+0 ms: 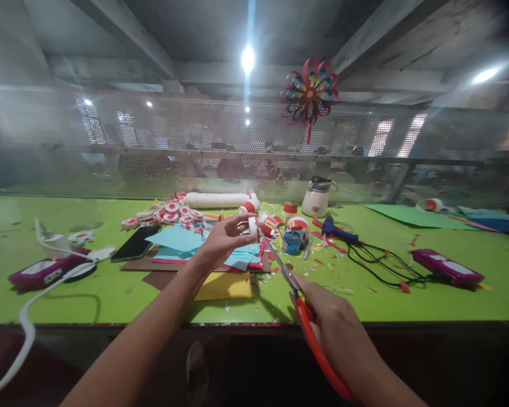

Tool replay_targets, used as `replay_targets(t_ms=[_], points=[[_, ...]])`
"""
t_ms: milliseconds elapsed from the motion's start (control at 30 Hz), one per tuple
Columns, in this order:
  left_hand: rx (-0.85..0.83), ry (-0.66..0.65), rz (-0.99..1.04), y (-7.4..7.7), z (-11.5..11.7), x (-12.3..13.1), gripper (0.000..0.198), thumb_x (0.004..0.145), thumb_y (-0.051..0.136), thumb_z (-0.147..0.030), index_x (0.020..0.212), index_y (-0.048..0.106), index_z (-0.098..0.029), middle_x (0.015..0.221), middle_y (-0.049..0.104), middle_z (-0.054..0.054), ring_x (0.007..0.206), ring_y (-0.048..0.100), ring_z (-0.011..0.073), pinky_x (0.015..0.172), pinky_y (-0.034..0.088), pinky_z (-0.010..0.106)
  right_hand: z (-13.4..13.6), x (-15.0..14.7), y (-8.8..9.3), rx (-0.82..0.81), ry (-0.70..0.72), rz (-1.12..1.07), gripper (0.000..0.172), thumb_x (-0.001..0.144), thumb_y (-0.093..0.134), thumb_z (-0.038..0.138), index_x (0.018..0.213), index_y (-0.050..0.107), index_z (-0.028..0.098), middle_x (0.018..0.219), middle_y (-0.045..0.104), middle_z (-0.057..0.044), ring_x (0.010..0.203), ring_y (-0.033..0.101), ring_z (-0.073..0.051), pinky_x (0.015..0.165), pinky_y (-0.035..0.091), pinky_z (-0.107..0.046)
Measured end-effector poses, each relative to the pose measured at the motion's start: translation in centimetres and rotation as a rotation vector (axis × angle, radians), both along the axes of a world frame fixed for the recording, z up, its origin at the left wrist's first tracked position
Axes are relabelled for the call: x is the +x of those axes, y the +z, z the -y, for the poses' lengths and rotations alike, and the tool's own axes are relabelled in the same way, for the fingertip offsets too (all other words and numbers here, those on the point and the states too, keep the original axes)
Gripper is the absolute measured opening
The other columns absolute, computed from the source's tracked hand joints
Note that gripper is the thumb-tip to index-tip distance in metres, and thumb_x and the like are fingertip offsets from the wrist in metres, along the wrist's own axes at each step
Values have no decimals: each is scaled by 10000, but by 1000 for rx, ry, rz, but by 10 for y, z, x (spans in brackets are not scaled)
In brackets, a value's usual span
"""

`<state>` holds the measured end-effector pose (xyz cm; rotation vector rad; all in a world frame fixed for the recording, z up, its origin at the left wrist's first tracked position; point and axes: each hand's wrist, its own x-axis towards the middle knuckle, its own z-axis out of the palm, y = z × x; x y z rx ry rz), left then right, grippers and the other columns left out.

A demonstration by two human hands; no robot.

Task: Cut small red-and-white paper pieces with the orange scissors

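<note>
My left hand point(221, 240) pinches a small white-and-red paper cup piece point(253, 227) between thumb and fingers, above the papers. My right hand point(328, 308) is wrapped round the red handles of a pair of scissors point(311, 333). The scissor blades point up and left, with their tips close to the cup piece; I cannot tell whether they touch it. Under my left hand lie light blue paper sheets point(173, 240) and a yellow sheet point(224, 286). Behind the hands are more red-and-white cups point(297, 224) and a small blue container point(291, 242).
Red-and-white paper discs point(172, 208) are heaped left of centre, near a white roll point(220, 199). A black phone point(136, 244) and purple power strip point(46, 272) lie left. Right are a blue glue gun point(339, 229), its black cable, another purple strip point(447, 267) and a kettle point(316, 198).
</note>
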<state>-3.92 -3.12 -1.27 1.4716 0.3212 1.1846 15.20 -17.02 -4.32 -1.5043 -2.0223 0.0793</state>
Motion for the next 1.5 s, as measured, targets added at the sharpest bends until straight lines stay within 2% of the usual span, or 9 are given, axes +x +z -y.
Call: replay_targets(t_ms=[167,300,467,667,867,1100,1267,1367,1500], points=[[21,-18,-20,0,1,-2,439,662,678,-150,1093,600,-183,1026,615,110,1002,545,248,796,446,357,3,6,5,-35,39,-3,476,746,424,119,1213,512,143,1077,632,-134,946,588,-280,824,452,-425],[45,-22,-13,0,-1,-2,471,665,677,-149,1123,576,-188,1083,582,114,1019,533,250,794,448,349,6,10,6,-75,63,-30,487,766,435,121,1247,482,177,1062,631,-116,969,576,-261,850,440,-408],[61,-33,-34,-1,-2,-3,425,680,668,-153,1096,582,-163,1057,596,123,1007,541,248,798,446,360,7,13,2,-89,72,-61,431,761,445,109,1179,521,177,984,636,-103,918,581,-247,823,444,-381],[57,-56,-49,-2,-3,-4,417,701,656,-160,1109,568,-161,961,642,115,926,584,229,802,438,381,8,16,2,-98,83,-101,448,789,442,107,1228,485,186,1039,627,-87,943,567,-235,823,433,-368],[79,-69,-58,-2,-4,-4,407,718,642,-157,1117,562,-159,969,641,119,922,578,213,804,429,367,10,17,3,-78,156,-146,373,817,458,155,1182,518,199,1100,626,-77,993,564,-225,846,432,-339],[50,-106,-65,-3,-4,-5,406,745,607,-197,1144,555,-140,1029,596,139,878,570,204,755,432,353,4,17,5,-66,158,-141,351,824,437,168,1154,556,151,1045,653,-97,924,602,-231,787,460,-323],[24,-169,-64,-3,-4,-7,405,774,556,-212,1170,547,-128,1002,598,151,818,559,186,644,403,289,16,21,12,-222,171,-281,312,794,513,281,1065,622,168,705,651,-37,602,597,-186,552,465,-261],[9,-231,-64,-4,-6,-7,344,791,523,-254,1086,603,-96,905,611,148,699,536,155,588,376,280,26,25,16,-357,171,-506,302,799,543,363,1047,624,212,632,589,3,535,546,-145,511,450,-234],[-35,-297,-109,-5,-7,-7,281,807,489,-295,894,650,-82,739,576,102,625,500,141,558,352,274,27,32,21,-595,236,-673,306,781,574,422,964,642,186,556,518,25,506,516,-126,503,448,-230]])
